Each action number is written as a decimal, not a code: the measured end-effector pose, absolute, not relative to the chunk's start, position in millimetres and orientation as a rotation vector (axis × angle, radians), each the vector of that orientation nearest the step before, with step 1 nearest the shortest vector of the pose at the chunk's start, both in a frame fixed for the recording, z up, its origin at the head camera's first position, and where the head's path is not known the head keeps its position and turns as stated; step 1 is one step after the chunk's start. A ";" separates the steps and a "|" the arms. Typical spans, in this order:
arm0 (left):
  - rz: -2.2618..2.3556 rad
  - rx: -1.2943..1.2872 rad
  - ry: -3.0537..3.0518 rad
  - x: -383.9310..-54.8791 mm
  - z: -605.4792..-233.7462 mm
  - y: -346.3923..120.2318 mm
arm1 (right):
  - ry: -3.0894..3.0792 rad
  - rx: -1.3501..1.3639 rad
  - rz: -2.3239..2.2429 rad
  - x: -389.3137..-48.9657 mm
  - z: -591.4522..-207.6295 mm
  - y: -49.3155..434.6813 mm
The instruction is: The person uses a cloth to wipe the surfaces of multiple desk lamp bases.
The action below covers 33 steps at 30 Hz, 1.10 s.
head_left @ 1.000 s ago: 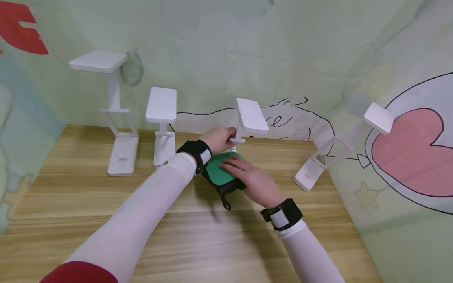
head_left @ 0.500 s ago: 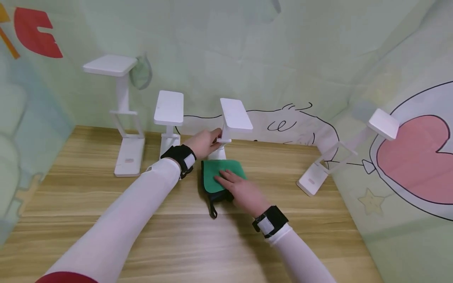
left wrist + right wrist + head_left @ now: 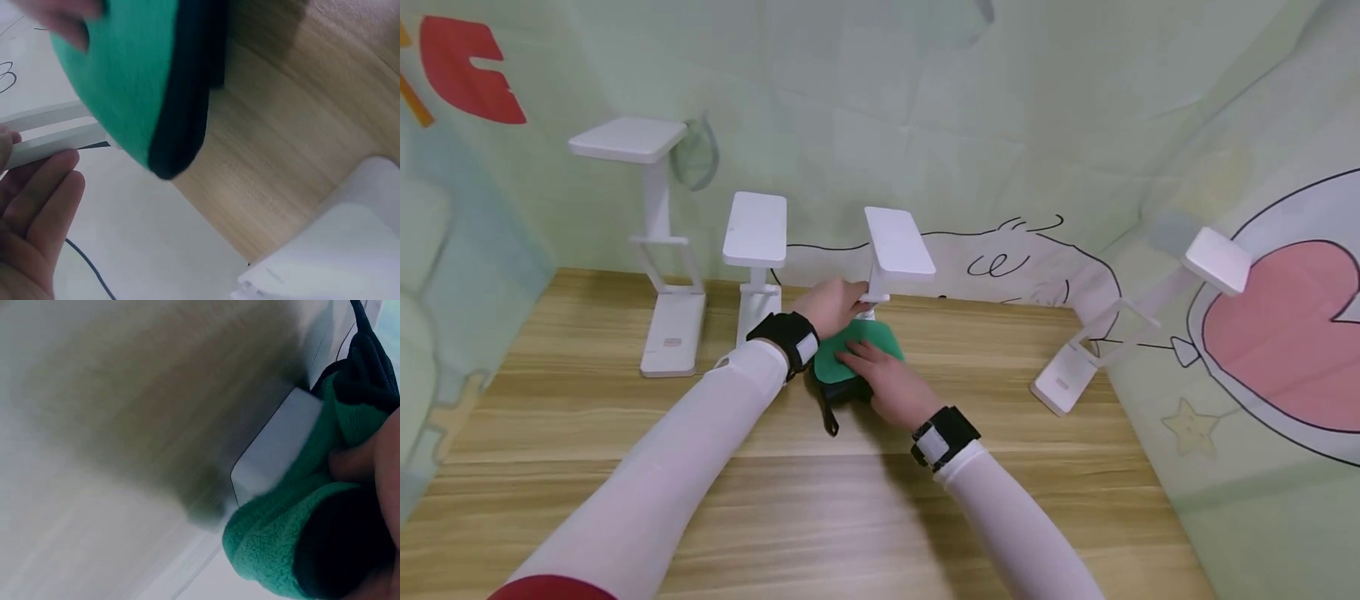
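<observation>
Near the back of the desk, the green cloth hides part of a white lamp's base. It should handle soft and floppy, best held through its folded thickness; the lamp's slim arm (probably fragile) wants a light touch. The left hand reaches forward, pinching that arm; the right hand grips the cloth, fingers on top.

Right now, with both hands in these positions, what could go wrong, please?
1. The left hand holds the lamp by its narrow frame while the right hand holds the green cloth at its base; a hard push might tilt or slide the lamp.
2. In the head view, the left wristband overlaps the neighbouring lamp; pulling back carelessly could knock it.
3. The cloth hides part of the base, so small shifts may go unnoticed.
</observation>
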State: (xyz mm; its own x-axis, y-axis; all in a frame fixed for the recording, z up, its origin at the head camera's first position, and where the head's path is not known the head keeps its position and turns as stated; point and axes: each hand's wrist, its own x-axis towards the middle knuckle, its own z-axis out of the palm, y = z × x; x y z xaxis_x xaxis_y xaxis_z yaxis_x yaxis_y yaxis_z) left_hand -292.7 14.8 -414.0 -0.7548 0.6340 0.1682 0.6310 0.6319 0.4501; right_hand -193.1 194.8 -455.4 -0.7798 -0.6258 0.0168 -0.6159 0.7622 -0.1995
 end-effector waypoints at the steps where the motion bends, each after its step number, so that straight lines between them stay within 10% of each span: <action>1: 0.766 1.092 2.830 -292.5 -413.3 15.6 | 2.916 -1.023 -0.305 -197.8 -456.0 193.9; 33: 0.691 1.071 2.868 -289.4 -414.2 15.5 | 2.862 -0.923 -0.149 -158.3 -446.7 190.2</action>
